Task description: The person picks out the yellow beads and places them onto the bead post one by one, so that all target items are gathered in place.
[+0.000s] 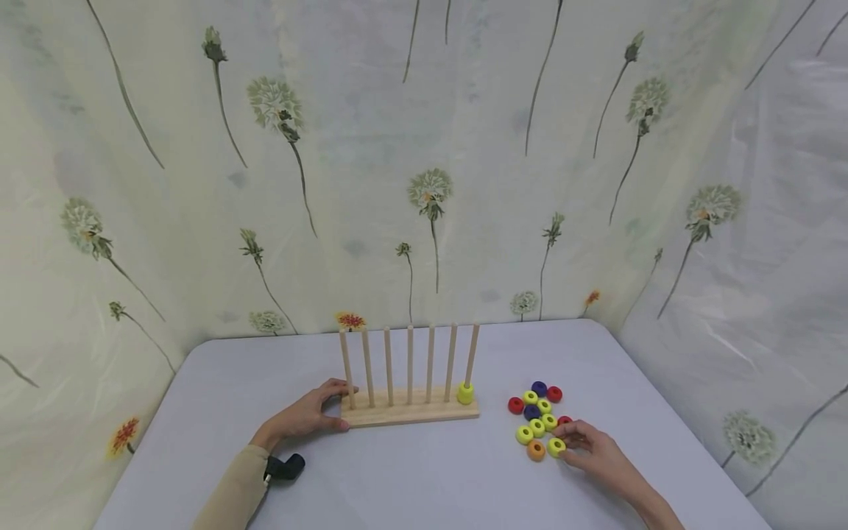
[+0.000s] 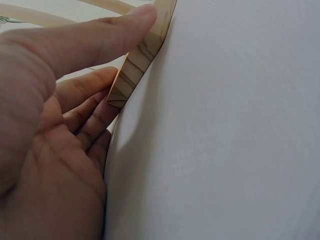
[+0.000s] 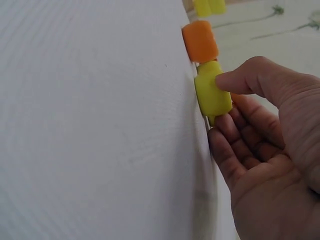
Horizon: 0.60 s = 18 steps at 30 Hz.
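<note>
Lower centre: my left hand [image 1: 303, 414] grips the pale wooden seven-peg rack [image 1: 411, 417]. Lower right: my right hand [image 1: 601, 458] pinches a round yellow bead [image 3: 212, 96], best held by its sides, hole unobstructed.

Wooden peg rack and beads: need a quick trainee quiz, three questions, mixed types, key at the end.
1. How many straight, pale wooden pegs stand on the pale rectangular wooden base?
2. Which hand pinches a round, holed yellow bead? A) left B) right C) both
3. True or false: the left hand grips the base at its right end, as seen in the head view.

Key:
1. Seven.
2. B: the right hand, thumb on the bead.
3. False: it grips the left end.
</note>
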Available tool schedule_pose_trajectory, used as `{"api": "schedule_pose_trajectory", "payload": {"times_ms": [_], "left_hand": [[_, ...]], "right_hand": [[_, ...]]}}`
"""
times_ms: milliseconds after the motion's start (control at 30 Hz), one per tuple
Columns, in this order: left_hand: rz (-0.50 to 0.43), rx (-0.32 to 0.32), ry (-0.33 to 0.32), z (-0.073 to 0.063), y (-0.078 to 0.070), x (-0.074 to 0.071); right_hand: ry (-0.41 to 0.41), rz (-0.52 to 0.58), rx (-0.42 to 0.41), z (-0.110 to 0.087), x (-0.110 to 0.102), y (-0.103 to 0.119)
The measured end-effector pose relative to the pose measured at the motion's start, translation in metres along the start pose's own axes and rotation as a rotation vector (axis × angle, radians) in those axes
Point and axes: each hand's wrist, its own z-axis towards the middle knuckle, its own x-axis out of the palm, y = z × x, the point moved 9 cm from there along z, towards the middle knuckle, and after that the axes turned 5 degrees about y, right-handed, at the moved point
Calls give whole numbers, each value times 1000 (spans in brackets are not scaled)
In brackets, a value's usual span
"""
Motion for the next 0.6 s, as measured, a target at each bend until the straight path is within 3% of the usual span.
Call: {"api": "schedule_pose_trajectory", "payload": {"times_ms": [600], "left_hand": [[-14, -25, 0, 0, 2, 0]], "right_hand": [[-9, -19, 5, 2, 0, -2]]}}
